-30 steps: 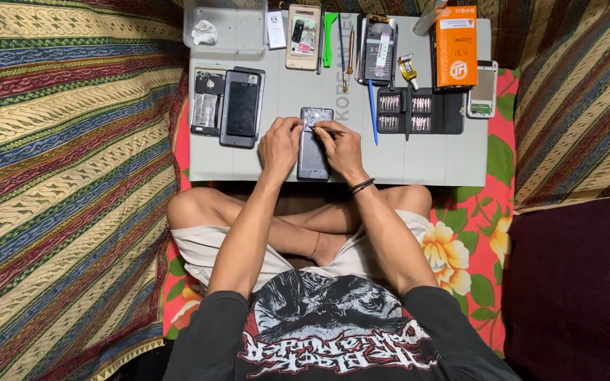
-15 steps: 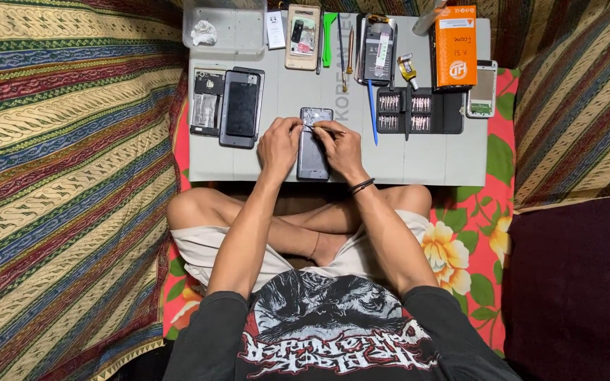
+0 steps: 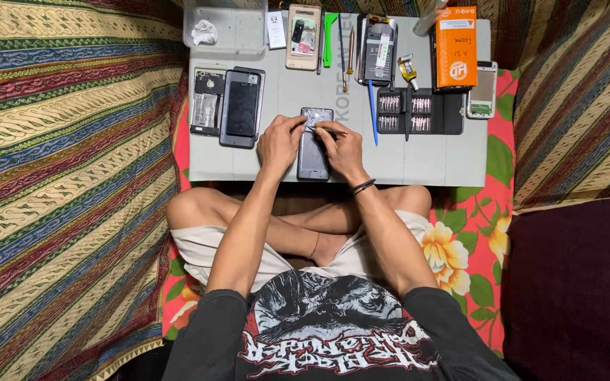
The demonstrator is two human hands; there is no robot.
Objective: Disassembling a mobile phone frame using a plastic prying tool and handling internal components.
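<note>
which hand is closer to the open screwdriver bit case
Right. The right hand works at the opened phone just left of the black bit case. The left hand sits on the phone's far side, farther from the case.

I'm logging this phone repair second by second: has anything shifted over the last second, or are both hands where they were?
Nothing visibly changed. The left hand still steadies the opened phone on the grey mat, and the right hand still holds a thin tool at the phone's upper end. The dark phone, the bit set and the orange box lie as before.
</note>
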